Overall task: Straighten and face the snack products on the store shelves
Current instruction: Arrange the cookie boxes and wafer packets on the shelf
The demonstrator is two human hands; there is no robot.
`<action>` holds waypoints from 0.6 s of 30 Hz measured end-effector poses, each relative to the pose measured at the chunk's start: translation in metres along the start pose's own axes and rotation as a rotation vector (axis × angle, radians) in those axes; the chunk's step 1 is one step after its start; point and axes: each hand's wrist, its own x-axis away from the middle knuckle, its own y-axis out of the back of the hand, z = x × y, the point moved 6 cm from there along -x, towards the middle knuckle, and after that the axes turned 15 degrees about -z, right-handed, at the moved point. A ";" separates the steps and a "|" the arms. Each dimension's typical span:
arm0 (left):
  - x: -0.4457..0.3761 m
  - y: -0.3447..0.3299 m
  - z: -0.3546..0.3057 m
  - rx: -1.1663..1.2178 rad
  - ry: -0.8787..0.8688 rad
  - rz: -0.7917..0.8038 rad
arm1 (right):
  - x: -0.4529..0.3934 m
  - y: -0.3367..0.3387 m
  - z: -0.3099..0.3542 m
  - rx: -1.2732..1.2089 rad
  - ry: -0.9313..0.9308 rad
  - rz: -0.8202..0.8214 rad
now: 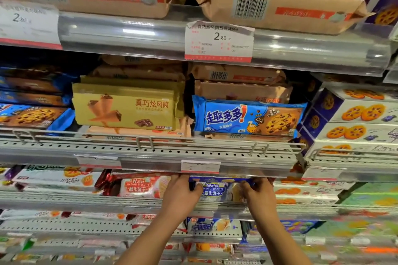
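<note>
Store shelving w/ several tiers is filling the view, stocked w/ biscuit packs. Going L to R on the mid tier: cookie packs at far L are lying face-up but a bit askew; gold pack is facing front, tidy; blue pack is sitting tilted on brown packs, prob. misplaced, needing a fix. Boxes at R are looking squared.

Tier below: red wafer pack is facing out. Left hand and right hand are gripping the blue wafer pack by its ends, fingers curled round it, pack at the shelf front. Judging: facing is under way here; mid tier and blurry lower tiers prob. still to do.
</note>
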 end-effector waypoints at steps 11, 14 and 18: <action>-0.018 0.062 0.053 -0.602 -0.300 -0.316 | 0.034 -0.011 0.040 0.518 0.941 -0.064; -0.036 0.075 0.081 -0.685 -0.303 -0.278 | 0.042 -0.035 0.047 0.619 0.976 0.037; -0.046 0.080 0.087 -0.567 -0.391 -0.323 | 0.041 -0.050 0.056 0.770 0.950 0.043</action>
